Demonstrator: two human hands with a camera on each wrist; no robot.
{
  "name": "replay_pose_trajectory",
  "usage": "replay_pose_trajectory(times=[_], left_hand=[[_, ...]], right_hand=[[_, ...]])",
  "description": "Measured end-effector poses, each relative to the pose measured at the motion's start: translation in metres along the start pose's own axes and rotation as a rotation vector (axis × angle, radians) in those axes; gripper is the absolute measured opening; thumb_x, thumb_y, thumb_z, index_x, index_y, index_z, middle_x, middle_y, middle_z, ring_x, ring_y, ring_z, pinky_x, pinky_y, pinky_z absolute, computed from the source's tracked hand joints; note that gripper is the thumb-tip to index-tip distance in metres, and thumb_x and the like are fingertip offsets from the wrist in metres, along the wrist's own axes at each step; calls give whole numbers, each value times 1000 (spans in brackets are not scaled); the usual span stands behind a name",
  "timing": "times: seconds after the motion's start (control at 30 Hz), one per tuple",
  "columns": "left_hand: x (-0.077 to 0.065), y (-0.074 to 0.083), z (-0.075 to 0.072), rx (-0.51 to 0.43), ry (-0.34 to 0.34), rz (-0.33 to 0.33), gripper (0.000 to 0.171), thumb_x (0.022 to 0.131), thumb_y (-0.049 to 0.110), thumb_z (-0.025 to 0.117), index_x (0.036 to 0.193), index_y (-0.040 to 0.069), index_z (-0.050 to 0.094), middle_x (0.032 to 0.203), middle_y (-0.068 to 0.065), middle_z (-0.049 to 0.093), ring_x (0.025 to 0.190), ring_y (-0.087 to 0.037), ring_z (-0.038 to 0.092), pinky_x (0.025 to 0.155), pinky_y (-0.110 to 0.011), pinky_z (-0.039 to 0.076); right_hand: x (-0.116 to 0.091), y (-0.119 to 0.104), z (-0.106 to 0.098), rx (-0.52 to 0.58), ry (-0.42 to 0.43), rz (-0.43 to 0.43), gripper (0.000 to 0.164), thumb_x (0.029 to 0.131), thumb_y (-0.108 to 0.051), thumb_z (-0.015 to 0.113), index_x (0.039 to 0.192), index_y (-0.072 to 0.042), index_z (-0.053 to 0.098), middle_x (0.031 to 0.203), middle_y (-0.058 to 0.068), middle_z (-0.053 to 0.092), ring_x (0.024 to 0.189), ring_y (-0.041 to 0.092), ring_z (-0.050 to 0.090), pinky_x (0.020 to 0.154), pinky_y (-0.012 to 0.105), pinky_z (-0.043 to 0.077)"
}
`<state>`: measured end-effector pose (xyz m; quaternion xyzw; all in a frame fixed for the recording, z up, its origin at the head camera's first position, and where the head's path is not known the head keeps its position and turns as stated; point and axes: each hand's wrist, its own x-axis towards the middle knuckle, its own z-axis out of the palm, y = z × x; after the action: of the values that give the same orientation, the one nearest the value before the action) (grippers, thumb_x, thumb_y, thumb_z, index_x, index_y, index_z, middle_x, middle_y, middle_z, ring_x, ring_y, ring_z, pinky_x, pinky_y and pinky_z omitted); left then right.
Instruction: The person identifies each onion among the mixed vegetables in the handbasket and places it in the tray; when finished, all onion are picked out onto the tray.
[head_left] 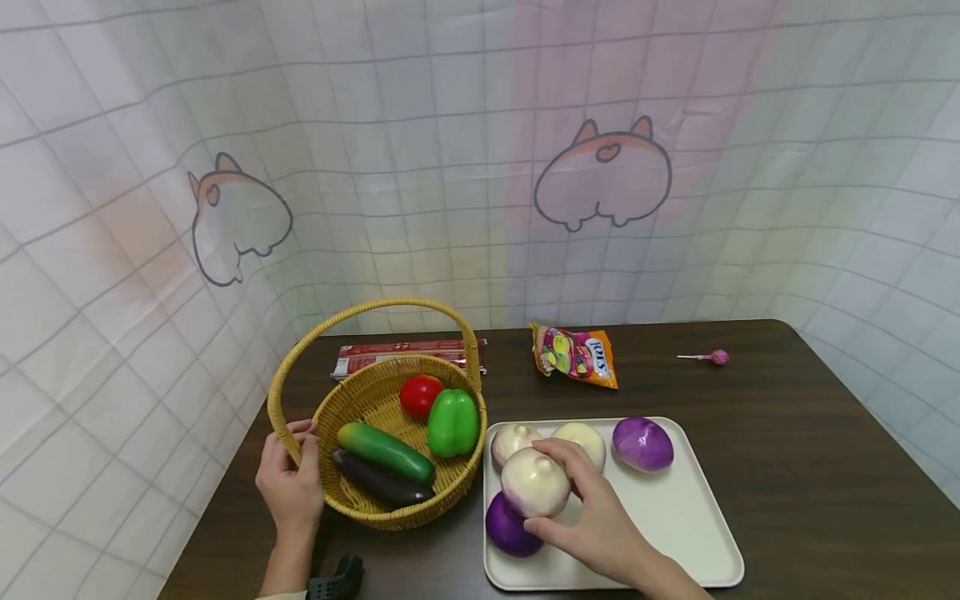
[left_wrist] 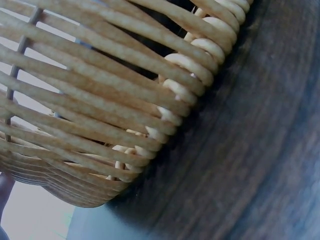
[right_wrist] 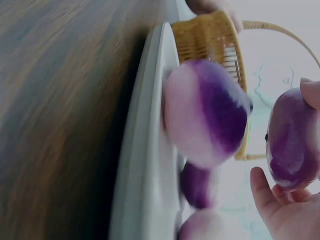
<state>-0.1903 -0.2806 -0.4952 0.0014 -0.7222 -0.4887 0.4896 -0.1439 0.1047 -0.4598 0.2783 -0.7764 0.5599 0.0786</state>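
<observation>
With thumb and fingers, my right hand (head_left: 592, 517) holds a purple-and-white turnip (head_left: 536, 483) over the left part of a white tray (head_left: 660, 542). In the right wrist view the held turnip (right_wrist: 292, 145) shows its purple side, apart from the turnip (right_wrist: 205, 112) on the tray. Two pale-topped turnips and two purple-sided ones (head_left: 642, 444) lie on the tray around it. My left hand (head_left: 291, 479) grips the wicker basket (head_left: 397, 521) at its left rim, by the foot of the handle (head_left: 281, 383). Inside are a tomato (head_left: 421, 396), green pepper (head_left: 453, 423), cucumber (head_left: 386, 451) and eggplant (head_left: 381, 480).
Behind the basket lies a long red packet (head_left: 408, 354). A colourful candy bag (head_left: 575, 356) sits beyond the tray, and a pink lollipop (head_left: 708, 357) is at the back right. A printed curtain (head_left: 420, 192) hangs around the dark wooden table (head_left: 810, 467).
</observation>
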Motion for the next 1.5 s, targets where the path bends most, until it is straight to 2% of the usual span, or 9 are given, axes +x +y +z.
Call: replay_pose_trajectory(times=[0.2, 0.37, 0.47, 0.63, 0.8, 0.93, 1.13, 1.37, 1.5], left_hand=[[2, 12, 4, -3, -1, -1, 4, 83, -14, 63, 81, -13, 67, 98, -26, 65, 93, -15, 62, 80, -14, 43], [3, 34, 6, -8, -7, -13, 4, 84, -16, 60, 81, -16, 64, 98, -32, 62, 91, -18, 63, 78, -13, 44], [3, 38, 7, -5, -11, -15, 5, 84, -15, 60, 82, -17, 64, 98, -32, 63, 91, -19, 63, 78, -14, 44], [1, 22, 9, -8, -5, -12, 4, 84, -14, 61, 82, -15, 65, 99, -28, 64, 93, -18, 64, 79, -14, 44], [-1, 5, 7, -12, -19, -16, 5, 86, -10, 63, 84, -13, 67, 101, -24, 65, 94, -16, 63, 79, -15, 45], [0, 1, 4, -19, -12, -10, 6, 86, -8, 63, 84, -13, 67, 100, -24, 66, 94, -18, 63, 79, -16, 45], [3, 0, 0, -14, 14, 2, 5, 85, -9, 65, 82, -13, 68, 98, -25, 66, 93, -21, 62, 79, -17, 44], [6, -3, -6, 25, 24, 3, 5, 85, -8, 66, 83, -12, 68, 98, -23, 67, 92, -16, 62, 76, -14, 44], [7, -3, -8, 26, 24, 3, 6, 86, -8, 66, 83, -12, 69, 98, -23, 67, 92, -14, 63, 75, -14, 45]], right_hand=[[-10, 13, -17, -44, 56, -10, 79, 71, -12, 88, 139, -13, 49, 139, 3, 50, 118, 13, 52, 88, 25, 51], [-20, 18, -31, -73, 39, 9, 78, 71, -12, 88, 139, -15, 49, 138, 2, 50, 120, 10, 50, 90, 24, 50], [-26, 22, -37, -86, 11, 27, 78, 72, -13, 87, 140, -14, 47, 137, 1, 49, 122, 8, 48, 91, 26, 51], [-37, 29, -45, -119, -39, 22, 77, 73, -16, 87, 139, -12, 47, 135, 1, 46, 123, 6, 45, 89, 26, 51], [-46, 37, -52, -250, -76, -50, 78, 71, -24, 89, 138, -11, 49, 135, 2, 49, 121, 5, 46, 81, 27, 51], [-47, 40, -55, -311, -92, -70, 80, 72, -30, 88, 139, -14, 48, 138, 1, 50, 125, 4, 45, 82, 28, 52], [-45, 43, -54, -299, -124, -110, 78, 72, -24, 88, 139, -13, 49, 138, 3, 52, 128, 5, 46, 86, 27, 51], [-44, 49, -51, -293, -154, -113, 80, 68, -18, 89, 138, -10, 50, 137, 8, 53, 131, 7, 44, 108, 10, 25], [-43, 51, -50, -292, -149, -140, 81, 66, -16, 89, 137, -8, 51, 135, 10, 54, 130, 8, 45, 108, 9, 24]])
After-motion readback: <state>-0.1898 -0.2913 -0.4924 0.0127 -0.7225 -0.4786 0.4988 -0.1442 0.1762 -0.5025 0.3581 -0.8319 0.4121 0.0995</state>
